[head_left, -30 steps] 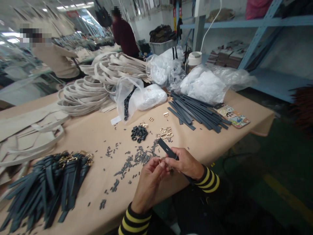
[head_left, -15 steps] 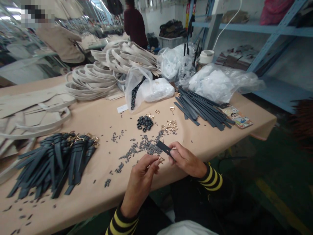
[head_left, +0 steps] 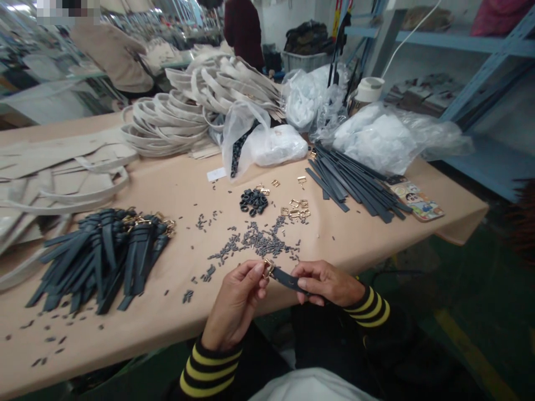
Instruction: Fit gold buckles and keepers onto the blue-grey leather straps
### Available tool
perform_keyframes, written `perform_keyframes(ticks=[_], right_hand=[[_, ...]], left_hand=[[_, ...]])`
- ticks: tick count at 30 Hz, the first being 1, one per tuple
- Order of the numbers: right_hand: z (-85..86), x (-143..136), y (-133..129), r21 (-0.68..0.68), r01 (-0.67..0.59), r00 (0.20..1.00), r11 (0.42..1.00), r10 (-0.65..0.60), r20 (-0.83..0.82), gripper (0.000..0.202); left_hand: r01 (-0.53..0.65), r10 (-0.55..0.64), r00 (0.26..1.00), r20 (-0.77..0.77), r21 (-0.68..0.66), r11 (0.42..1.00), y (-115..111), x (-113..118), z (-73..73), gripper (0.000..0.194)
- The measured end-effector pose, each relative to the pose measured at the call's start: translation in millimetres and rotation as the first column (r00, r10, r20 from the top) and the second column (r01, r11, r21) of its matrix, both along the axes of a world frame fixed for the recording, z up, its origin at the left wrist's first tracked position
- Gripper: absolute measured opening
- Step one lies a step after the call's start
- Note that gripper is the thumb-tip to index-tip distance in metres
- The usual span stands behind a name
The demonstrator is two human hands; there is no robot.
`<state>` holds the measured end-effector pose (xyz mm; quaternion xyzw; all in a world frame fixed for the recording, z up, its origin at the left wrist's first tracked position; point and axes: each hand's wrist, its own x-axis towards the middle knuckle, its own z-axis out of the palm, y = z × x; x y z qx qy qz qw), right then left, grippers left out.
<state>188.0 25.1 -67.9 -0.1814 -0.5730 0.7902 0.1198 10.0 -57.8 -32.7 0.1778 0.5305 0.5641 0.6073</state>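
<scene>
Between thumb and fingers, my left hand [head_left: 239, 298] pinches a small gold buckle [head_left: 268, 269] near the table's front edge. My right hand [head_left: 328, 283] grips a dark strap [head_left: 287, 279], whose far end meets the buckle. Whether the strap passes through the buckle is too small to tell. Just beyond my hands lie many small dark pieces [head_left: 263, 240]. Behind them are a heap of black loops [head_left: 253, 201] and several loose gold buckles [head_left: 295, 211].
Finished-looking dark straps with gold hardware [head_left: 104, 253] lie at the left. Flat dark strips [head_left: 359, 186] and a patterned phone-like item [head_left: 420, 201] are at the right. Pale strap coils [head_left: 167, 125] and plastic bags [head_left: 371, 136] stand behind. Two people are beyond the table [head_left: 175, 195].
The strap's end has come to the buckle, and the strap now bends downward toward my right hand. The whole view has shifted slightly, with the table's things appearing higher and further right.
</scene>
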Motion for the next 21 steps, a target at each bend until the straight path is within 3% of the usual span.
perform_keyframes(ticks=[8,12,15,17,19,21], right_hand=[[9.1,-2,-5,0.127,0.001,1.000,0.992,-0.004,0.026,0.017],[16.6,-10,-14,0.338,0.147,0.978,0.930,-0.187,0.088,0.006],[18.9,-16,-21,0.582,0.260,0.929,0.771,-0.364,0.067,0.020],[18.0,-17,-23,0.686,0.254,0.931,0.681,-0.365,0.018,0.022],[16.5,-17,-22,0.716,0.225,0.948,0.660,-0.318,-0.004,0.016],[15.9,-16,-20,0.687,0.200,0.957,0.698,-0.288,0.014,0.012]], left_hand=[[0.082,-0.056,0.916,0.396,-0.049,0.995,-3,7,-11.5,0.023],[0.021,-0.010,0.942,0.336,-0.030,0.999,-2,27,-20.3,0.021],[-0.065,0.067,0.950,0.306,-0.018,0.998,-2,38,-25.6,0.019],[-0.075,0.072,0.961,0.268,-0.002,0.997,-3,39,-27.9,0.018],[-0.050,0.044,0.986,0.164,0.033,0.998,-6,37,-29.4,0.015],[-0.020,0.019,1.000,0.021,0.071,0.997,-10,32,-29.7,0.013]])
